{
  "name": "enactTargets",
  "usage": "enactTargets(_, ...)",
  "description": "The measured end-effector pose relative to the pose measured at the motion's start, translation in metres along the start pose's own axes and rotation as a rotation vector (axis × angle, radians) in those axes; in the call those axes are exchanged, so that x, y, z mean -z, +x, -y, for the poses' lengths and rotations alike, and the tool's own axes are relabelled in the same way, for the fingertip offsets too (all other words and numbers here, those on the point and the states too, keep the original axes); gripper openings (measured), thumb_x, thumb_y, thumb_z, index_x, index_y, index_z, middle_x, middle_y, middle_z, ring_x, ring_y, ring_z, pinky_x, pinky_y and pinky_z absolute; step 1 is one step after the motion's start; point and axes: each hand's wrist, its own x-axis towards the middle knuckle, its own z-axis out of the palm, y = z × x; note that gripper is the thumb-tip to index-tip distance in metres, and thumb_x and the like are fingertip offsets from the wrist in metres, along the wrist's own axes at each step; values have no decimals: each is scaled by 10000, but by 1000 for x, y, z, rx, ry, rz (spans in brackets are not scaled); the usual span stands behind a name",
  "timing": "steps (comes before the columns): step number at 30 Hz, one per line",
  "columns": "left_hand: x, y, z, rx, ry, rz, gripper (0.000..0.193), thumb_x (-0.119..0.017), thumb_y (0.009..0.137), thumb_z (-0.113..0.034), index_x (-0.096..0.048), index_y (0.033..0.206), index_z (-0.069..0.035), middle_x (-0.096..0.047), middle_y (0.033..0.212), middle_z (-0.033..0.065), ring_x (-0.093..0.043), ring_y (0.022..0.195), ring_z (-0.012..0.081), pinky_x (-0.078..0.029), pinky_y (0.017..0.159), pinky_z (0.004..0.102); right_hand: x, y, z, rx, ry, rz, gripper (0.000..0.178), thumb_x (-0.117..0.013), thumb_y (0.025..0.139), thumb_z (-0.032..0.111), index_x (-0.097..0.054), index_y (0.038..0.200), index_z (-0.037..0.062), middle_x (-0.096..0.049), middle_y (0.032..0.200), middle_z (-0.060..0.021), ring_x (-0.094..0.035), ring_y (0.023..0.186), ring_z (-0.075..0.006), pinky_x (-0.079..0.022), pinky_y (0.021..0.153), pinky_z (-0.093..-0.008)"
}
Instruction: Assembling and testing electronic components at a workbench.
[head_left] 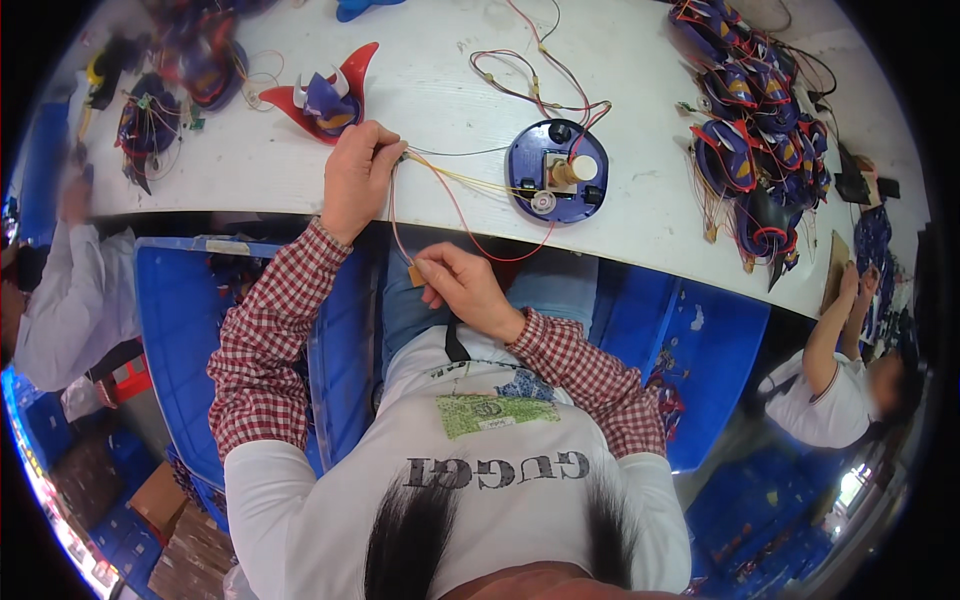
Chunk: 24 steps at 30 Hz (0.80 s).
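The left hand pinches thin wires at the table edge, centre frame, keeping them taut. The right hand grips their small tan component just below, so they run straight from the round blue toy base.

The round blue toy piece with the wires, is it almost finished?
Not yet. The round blue base lies open on the white table, its inner parts already seated. The left hand pinches the wires; the right hand holds a small tan part on their end. No cover is on.
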Motion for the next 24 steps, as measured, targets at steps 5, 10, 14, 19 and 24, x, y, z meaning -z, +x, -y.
enactTargets(5,0,0,-1,-15,25,-15,46,-617,832,-45,-577,832,-21,-568,803,65,-487,736,177,-419,671,261,-1,-1,2,-8,22,2,162,-523,945,114,-581,1015,-20,-602,753,-58,-559,586,-88,-472,528,-196)
enactTargets(10,2,-3,-1,-79,82,-17,46,-612,842,-60,-587,845,-22,-569,805,60,-488,770,180,-418,694,266,0,-3,-1,-9,41,11,166,-525,946,119,-580,1017,-20,-601,757,-58,-559,589,-87,-473,530,-196)
enactTargets(14,2,-2,0,-93,103,-3,54,-613,844,-69,-597,868,-23,-566,843,70,-492,783,187,-420,703,272,-2,-2,-3,-16,53,14,168,-525,948,122,-581,1016,-21,-602,765,-58,-561,594,-86,-474,533,-195)
enactTargets(19,15,-11,-19,-221,226,-102,144,-621,837,-77,-604,971,-25,-534,993,117,-507,811,209,-433,731,282,-2,-3,4,-37,121,39,164,-527,948,123,-582,1015,-15,-605,782,-58,-561,604,-82,-477,539,-192)
enactTargets(24,37,-93,-61,191,-82,-64,333,-625,845,-72,-512,1147,12,-497,1096,139,-527,870,184,-451,768,261,-6,-10,19,4,65,40,149,-546,935,112,-584,1024,-1,-611,798,-69,-564,610,-94,-477,542,-199)
